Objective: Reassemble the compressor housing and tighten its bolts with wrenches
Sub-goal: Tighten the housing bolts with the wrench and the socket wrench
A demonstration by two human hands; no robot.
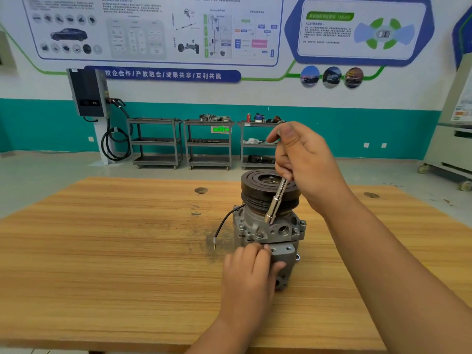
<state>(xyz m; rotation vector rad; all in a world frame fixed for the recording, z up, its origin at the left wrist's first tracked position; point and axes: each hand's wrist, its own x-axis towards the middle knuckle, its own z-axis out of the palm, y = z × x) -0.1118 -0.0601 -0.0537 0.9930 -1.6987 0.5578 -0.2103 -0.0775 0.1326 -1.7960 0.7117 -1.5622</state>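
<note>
Compressor (270, 233) stands pulley (255, 182) upward on the worktop (127, 238), my left hand (249, 272) curled round its lower body to stop it turning while my right hand (304, 159) grips the driver (277, 200), slanted down so its socket end bears on the flange (288, 233).

Bright, even indoor light fills the room, and shadows are soft and faint. The chrome socket driver (277, 200) carries small highlights. Focus is soft overall: small print on the wall posters (153, 29) at 12 o'clock is unreadable, and the right hand (304, 162) looks slightly smeared. Wide-angle distortion bows the wooden table (115, 251) at 6 o'clock and bends the wall at 3 and 9 o'clock.
</note>
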